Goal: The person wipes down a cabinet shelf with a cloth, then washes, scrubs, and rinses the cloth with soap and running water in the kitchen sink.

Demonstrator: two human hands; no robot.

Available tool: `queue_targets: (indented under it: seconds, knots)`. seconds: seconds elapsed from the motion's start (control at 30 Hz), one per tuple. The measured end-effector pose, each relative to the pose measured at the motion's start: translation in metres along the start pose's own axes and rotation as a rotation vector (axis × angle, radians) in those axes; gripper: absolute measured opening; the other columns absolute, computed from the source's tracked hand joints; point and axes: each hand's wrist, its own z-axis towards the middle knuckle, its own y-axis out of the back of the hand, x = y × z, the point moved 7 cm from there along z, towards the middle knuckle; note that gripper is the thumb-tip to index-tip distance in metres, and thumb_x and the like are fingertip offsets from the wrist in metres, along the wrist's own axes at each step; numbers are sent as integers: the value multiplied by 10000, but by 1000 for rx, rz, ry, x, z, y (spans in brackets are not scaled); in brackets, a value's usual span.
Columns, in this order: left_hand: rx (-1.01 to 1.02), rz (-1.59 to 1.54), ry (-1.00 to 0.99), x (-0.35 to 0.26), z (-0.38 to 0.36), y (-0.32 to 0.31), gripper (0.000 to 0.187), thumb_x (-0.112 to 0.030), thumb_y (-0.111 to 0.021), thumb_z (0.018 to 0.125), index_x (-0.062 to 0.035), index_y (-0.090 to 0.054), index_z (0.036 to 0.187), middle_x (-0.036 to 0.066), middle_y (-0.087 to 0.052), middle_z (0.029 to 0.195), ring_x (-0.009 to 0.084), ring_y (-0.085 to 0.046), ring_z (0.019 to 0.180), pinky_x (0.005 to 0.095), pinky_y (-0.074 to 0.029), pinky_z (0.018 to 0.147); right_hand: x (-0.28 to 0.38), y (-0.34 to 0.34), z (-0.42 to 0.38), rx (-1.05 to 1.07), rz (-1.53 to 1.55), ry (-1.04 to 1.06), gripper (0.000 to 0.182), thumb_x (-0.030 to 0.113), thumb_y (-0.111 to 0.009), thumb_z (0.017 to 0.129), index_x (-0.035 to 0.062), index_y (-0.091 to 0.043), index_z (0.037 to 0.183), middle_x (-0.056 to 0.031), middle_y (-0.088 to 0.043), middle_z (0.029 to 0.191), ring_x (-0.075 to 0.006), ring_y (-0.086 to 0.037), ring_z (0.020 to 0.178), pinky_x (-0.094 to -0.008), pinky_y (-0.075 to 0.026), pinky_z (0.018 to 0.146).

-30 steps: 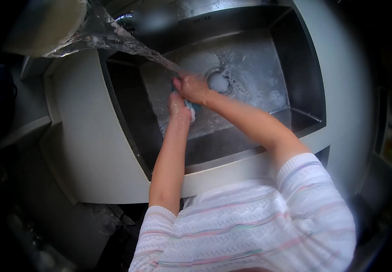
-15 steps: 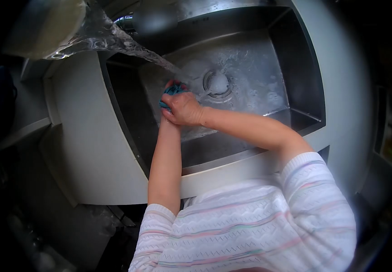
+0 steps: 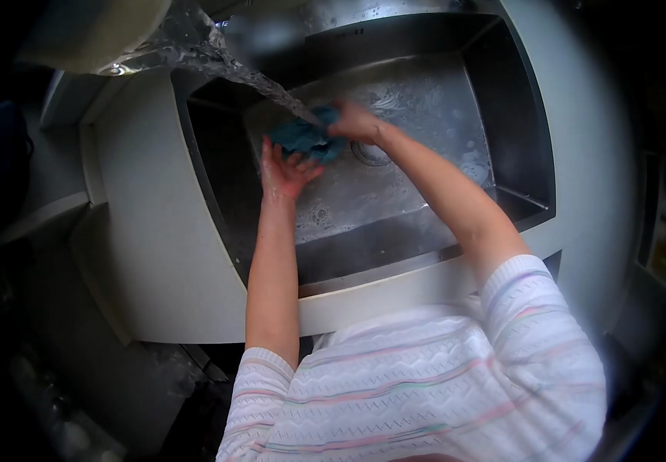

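A wet teal cloth (image 3: 302, 138) is spread out between my two hands, under the running water (image 3: 271, 91). My left hand (image 3: 285, 175) is at the cloth's near left side, palm up, fingers spread along its lower edge and thumb at its left corner. Its grip looks loose. At the cloth's right end, my right hand (image 3: 356, 123) grips it; the fingertips are blurred and partly hidden. Both hands are inside the metal sink (image 3: 417, 165), over its left half.
The drain (image 3: 371, 154) lies just right of the cloth, with suds and water on the sink floor. The faucet (image 3: 94, 31) looms large at the upper left. A pale counter (image 3: 156, 223) surrounds the sink.
The cloth was bunched up and squeezed between both hands; now it is opened out under the stream. My right hand has moved up and right, away from my left, whose fingers have spread.
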Motion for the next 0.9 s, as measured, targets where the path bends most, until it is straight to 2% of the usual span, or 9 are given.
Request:
queue_targets:
  seconds: [0.13, 0.17, 0.3, 0.4, 0.47, 0.53, 0.57, 0.7, 0.9]
  knots:
    - [-75, -45, -6, 5, 3, -1, 741, -618, -416, 775, -248, -141, 1355, 184, -165, 1384, 433, -188, 1250, 616, -202, 939, 30, -2, -14, -149, -560, 308, 392, 70, -596, 613, 33, -558, 1001, -168, -551, 997, -310, -548, 911, -374, -468, 736]
    - [-26, -31, -9, 9, 7, -1, 716, -615, -420, 775, -237, -197, 1341, 188, -199, 1370, 435, -205, 1241, 608, -212, 941, 34, -16, -22, -60, -409, 286, 356, 61, -573, 616, 42, -563, 971, -166, -545, 976, -319, -528, 927, -388, -456, 762]
    - [337, -159, 11, 26, 8, -23, 537, -556, -427, 797, -183, -408, 1183, 150, -391, 1219, 369, -355, 1136, 535, -284, 934, 104, -74, -108, 67, -409, 814, 266, 95, -555, 626, 67, -565, 890, -109, -535, 856, -283, -518, 895, -390, -453, 743]
    - [805, -298, -189, 27, 4, -40, 404, -443, -410, 848, -121, -501, 1075, 124, -501, 1090, 305, -446, 1054, 484, -341, 899, 108, -78, -108, -37, -423, 807, 256, 129, -553, 632, 64, -557, 879, -120, -535, 842, -295, -533, 848, -403, -449, 747]
    - [818, -100, -248, 17, 12, -45, 365, -338, -414, 864, -53, -491, 1079, 108, -525, 1064, 279, -489, 1010, 452, -395, 847, 91, -57, -67, -248, -416, 676, 242, 139, -547, 647, 55, -552, 874, -134, -538, 841, -318, -539, 832, -413, -444, 751]
    - [257, 57, -182, 14, 17, -23, 371, -330, -434, 858, -47, -483, 1092, 114, -523, 1067, 266, -498, 998, 436, -415, 821, 41, -43, -13, -299, -180, 224, 298, 135, -531, 691, 40, -549, 973, -165, -559, 905, -347, -546, 846, -410, -443, 766]
    - [-21, 134, -148, 10, 11, -9, 375, -327, -444, 855, -44, -480, 1098, 117, -522, 1068, 260, -503, 992, 428, -425, 809, 34, -35, -6, -303, -115, 167, 326, 141, -531, 708, 36, -535, 1017, -173, -559, 938, -341, -547, 866, -401, -442, 774]
    - [-339, 825, -294, -46, -13, -5, 547, -408, -509, 798, -45, -445, 1202, 85, -518, 1093, 224, -495, 1014, 393, -453, 717, 29, -29, -9, -129, 414, -120, 472, 151, -557, 748, 45, -448, 1196, -159, -540, 1063, -279, -557, 898, -410, -468, 737]
    - [-235, 1242, -661, -96, -47, -57, 431, -325, -585, 740, -33, -578, 1056, 125, -601, 962, 234, -570, 853, 287, -430, 749, 31, -16, -20, -13, 844, -99, 448, 70, -562, 720, 44, -462, 1156, -104, -529, 1018, -234, -549, 851, -367, -493, 579]
